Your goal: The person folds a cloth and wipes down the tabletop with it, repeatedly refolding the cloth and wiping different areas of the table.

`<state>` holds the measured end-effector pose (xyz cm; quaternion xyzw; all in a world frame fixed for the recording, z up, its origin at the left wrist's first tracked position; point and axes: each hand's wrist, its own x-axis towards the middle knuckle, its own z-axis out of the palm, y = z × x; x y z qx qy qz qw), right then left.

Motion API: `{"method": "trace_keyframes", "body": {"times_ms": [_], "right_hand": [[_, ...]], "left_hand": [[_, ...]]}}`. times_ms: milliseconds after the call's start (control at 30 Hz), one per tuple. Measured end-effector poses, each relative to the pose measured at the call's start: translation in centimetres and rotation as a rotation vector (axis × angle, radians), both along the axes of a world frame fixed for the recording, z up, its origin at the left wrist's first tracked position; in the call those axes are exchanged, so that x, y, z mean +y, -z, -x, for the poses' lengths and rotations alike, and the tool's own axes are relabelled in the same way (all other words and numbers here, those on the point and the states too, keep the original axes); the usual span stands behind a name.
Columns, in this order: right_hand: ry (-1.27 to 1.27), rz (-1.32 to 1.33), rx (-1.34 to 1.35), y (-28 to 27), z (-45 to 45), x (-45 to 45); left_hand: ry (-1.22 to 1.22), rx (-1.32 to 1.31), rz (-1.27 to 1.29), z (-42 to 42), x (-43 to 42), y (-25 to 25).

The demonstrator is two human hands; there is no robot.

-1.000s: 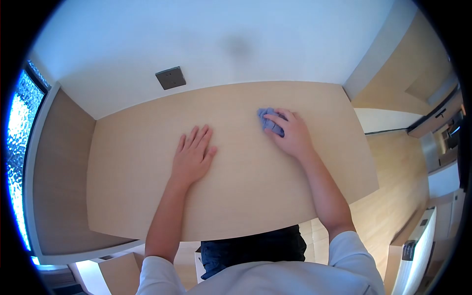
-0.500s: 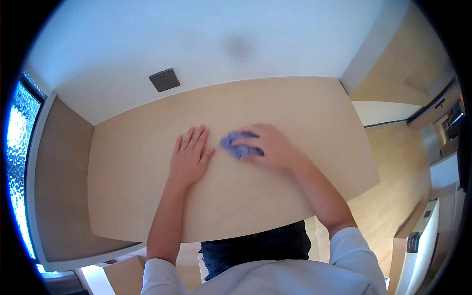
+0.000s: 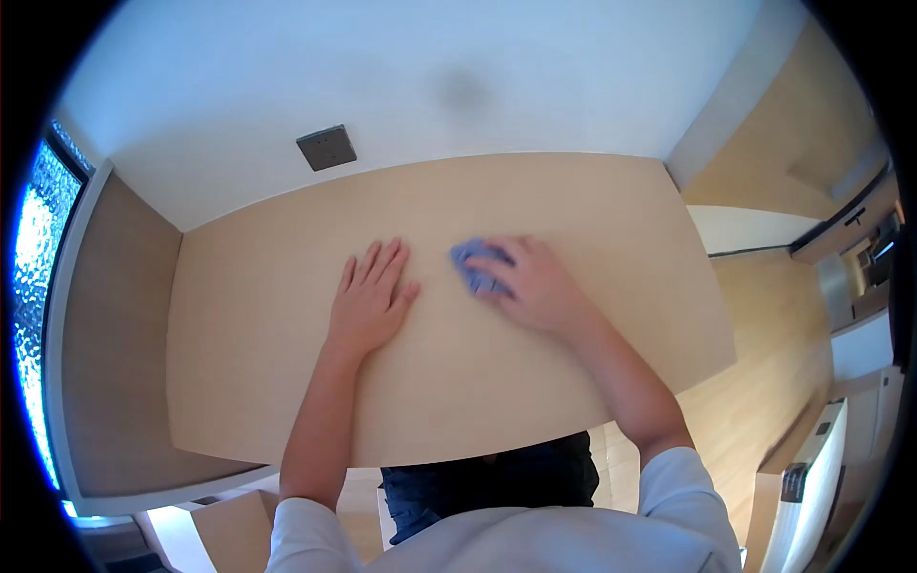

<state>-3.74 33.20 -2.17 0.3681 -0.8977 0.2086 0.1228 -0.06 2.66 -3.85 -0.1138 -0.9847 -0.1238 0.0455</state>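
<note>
My left hand (image 3: pixel 371 301) lies flat on the pale wooden tabletop (image 3: pixel 458 382), palm down with its fingers stretched out. To its right, my right hand (image 3: pixel 540 284) grips a crumpled blue cloth (image 3: pixel 470 260). The cloth is pressed against the tabletop, and part of it is hidden under the fingers.
A dark socket plate (image 3: pixel 327 148) sits on the white wall (image 3: pixel 535 76) behind the table. On the left rises a brown side panel (image 3: pixel 119 334) beside a bright window (image 3: pixel 43 286). Wooden floor (image 3: pixel 778 315) shows past the table's right edge.
My right hand has moved slightly away from me and to the right, carrying the blue cloth over the tabletop. My left hand stays in place; the view has shifted slightly.
</note>
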Motion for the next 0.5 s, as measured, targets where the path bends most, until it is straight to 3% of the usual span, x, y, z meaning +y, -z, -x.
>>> {"method": "trace_keyframes", "body": {"times_ms": [133, 233, 333, 500], "right_hand": [[-0.407, 0.024, -0.135, -1.3, -3.3, -2.6], [-0.487, 0.048, -0.189, -1.5, -3.5, -2.6], [-0.453, 0.041, -0.305, -2.1, -1.9, -1.5], [0.045, 0.073, -0.093, -0.5, 2.2, 1.9]], "left_hand": [[0.006, -0.004, 0.013, 0.0, 0.0, -0.2], [0.005, -0.012, 0.001, -0.5, 0.2, -0.3], [0.004, -0.017, 0.005, -0.4, 0.3, -0.5], [0.004, -0.003, 0.001, -0.5, 0.2, -0.4]]}}
